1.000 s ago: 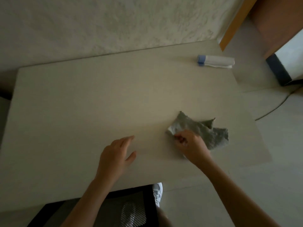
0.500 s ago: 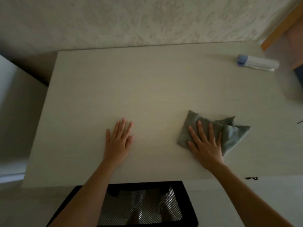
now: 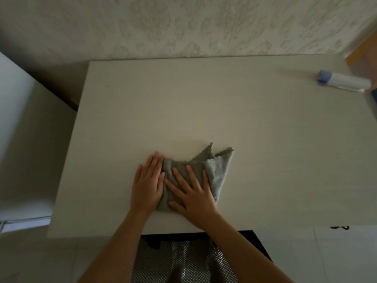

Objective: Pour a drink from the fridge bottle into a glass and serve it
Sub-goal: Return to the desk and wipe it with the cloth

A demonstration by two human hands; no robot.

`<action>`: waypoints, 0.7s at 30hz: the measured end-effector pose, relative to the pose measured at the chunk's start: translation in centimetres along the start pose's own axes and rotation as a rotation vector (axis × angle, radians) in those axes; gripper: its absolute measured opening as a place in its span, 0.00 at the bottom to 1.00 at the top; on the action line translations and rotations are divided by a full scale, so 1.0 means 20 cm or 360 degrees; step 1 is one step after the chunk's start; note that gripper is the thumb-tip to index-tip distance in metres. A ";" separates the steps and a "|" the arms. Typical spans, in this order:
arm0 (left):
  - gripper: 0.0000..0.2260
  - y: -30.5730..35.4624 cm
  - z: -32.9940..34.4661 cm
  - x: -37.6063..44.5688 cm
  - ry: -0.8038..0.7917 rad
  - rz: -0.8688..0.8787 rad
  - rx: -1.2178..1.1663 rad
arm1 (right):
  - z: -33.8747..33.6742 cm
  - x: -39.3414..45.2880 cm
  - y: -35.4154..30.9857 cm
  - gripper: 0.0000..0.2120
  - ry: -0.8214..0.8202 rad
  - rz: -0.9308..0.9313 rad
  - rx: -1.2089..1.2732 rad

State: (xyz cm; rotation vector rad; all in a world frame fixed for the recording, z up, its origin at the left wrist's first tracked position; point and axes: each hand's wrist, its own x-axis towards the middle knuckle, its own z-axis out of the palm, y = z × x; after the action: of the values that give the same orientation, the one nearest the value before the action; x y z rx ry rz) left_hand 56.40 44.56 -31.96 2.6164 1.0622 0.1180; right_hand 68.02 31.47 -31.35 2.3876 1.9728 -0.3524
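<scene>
- Grey, crumpled terry cloth [image 3: 216, 170] lies on the pale, flat rectangular tabletop [image 3: 204, 111], near its 6 o'clock edge.
- Right hand [image 3: 193, 196] lies flat on the cloth, fingers spread wide, holding nothing.
- Left hand [image 3: 148, 184] lies flat at the cloth's 9 o'clock edge, fingers together and extended, touching the fabric and the right hand's index finger.
- 2 pointed corners of the cloth stick out toward 1 o'clock.
- White cylindrical container with a blue cap [image 3: 342, 80] lies on its side at 2 o'clock, well apart from both hands.
- Black mesh chair seat [image 3: 183, 260] shows at 6 o'clock, below the table edge.
- Neither fridge bottle nor glass is in view.
</scene>
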 end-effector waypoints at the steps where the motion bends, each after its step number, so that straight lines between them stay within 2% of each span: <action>1: 0.23 0.01 0.00 0.00 0.0001 -0.0008 0.0004 | 0.00 0.00 0.03 0.29 -0.0007 0.0007 0.0000; 4: 0.23 0.02 0.01 0.01 0.0003 -0.0014 0.0036 | -0.02 -0.02 0.16 0.28 0.0005 0.0177 0.0021; 11: 0.25 0.01 0.03 0.01 0.0024 -0.0026 0.0028 | -0.07 -0.26 0.77 0.29 0.0028 0.0938 0.0124; 15: 0.24 0.02 0.03 0.01 0.0085 -0.0021 -0.0114 | -0.07 -0.25 0.77 0.29 0.0013 0.1103 0.0171; 18: 0.25 0.00 0.01 0.01 0.0172 -0.0040 -0.0420 | -0.06 -0.17 0.60 0.30 0.0033 0.0981 0.0145; 21: 0.25 -0.02 0.00 0.02 0.0288 -0.0092 -0.0740 | -0.05 -0.05 0.28 0.29 0.0056 0.0465 0.0105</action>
State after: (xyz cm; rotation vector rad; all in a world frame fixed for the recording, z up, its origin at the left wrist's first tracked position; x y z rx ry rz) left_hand 56.38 45.00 -32.00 2.1841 1.0207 0.5301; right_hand 73.43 29.58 -30.82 2.6890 1.6128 -0.3703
